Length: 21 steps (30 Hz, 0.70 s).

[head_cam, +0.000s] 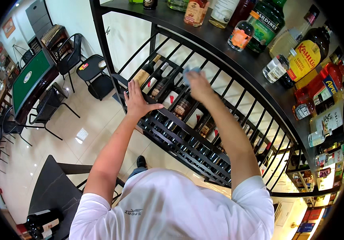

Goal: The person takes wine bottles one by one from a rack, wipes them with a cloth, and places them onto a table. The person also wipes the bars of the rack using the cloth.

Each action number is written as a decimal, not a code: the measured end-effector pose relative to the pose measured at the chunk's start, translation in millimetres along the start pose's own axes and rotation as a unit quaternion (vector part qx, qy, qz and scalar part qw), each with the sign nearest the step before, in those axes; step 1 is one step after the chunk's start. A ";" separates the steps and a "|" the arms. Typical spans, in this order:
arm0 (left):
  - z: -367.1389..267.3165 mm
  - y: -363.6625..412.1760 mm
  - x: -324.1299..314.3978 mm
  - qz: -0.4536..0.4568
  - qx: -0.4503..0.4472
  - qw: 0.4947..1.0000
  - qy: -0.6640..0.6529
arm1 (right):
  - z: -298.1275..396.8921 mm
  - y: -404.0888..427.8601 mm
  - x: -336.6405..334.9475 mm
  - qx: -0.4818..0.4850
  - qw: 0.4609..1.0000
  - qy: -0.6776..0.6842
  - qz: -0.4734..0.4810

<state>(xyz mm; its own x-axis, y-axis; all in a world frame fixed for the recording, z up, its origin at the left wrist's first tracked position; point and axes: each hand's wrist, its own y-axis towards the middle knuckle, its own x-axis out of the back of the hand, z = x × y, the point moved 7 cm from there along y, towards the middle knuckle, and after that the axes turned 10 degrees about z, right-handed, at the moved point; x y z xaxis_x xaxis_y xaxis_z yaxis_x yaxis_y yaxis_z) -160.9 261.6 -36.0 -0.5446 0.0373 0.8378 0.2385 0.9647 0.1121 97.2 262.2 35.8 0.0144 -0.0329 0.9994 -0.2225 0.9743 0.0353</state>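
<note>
My left hand (139,100) rests with spread fingers on the front rail (184,126) of a black metal wine rack, beside the leftmost wine bottle (146,72). My right hand (199,85) is over the rack's slanted bars (220,78), gripping a light blue cloth (191,73); both are somewhat blurred. Between and below the hands, several wine bottles lie side by side, among them one with a red mark on a white label (170,99) and one with a dark label (182,108). More bottles lie in tiers under the front rail.
A curved black shelf (172,15) above the rack carries liquor bottles, including a Kahlúa bottle (305,57). Black chairs (70,55) and a green-topped table (31,78) stand at left. A dark table (52,186) with bottles (44,223) is at lower left.
</note>
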 end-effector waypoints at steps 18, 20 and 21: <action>-2.8 9.9 -4.0 0.026 0.022 0.999 0.043 | -131.8 -36.6 34.8 -0.059 0.994 -0.056 -0.069; 7.2 6.3 -3.5 0.023 0.032 0.998 0.046 | -85.6 -42.2 15.2 -0.075 0.995 -0.054 -0.029; 3.1 7.3 -5.1 0.022 0.028 0.998 0.042 | -79.8 -45.3 -5.8 -0.073 0.997 -0.035 0.010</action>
<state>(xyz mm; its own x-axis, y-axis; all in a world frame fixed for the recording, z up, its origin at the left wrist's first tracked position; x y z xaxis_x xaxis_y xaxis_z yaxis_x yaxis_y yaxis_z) -158.8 269.3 -41.1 -0.4644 0.0591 0.8837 0.2136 0.9758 0.0469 185.0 236.0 27.9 -0.0577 -0.0228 0.9981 -0.0773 0.9968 0.0183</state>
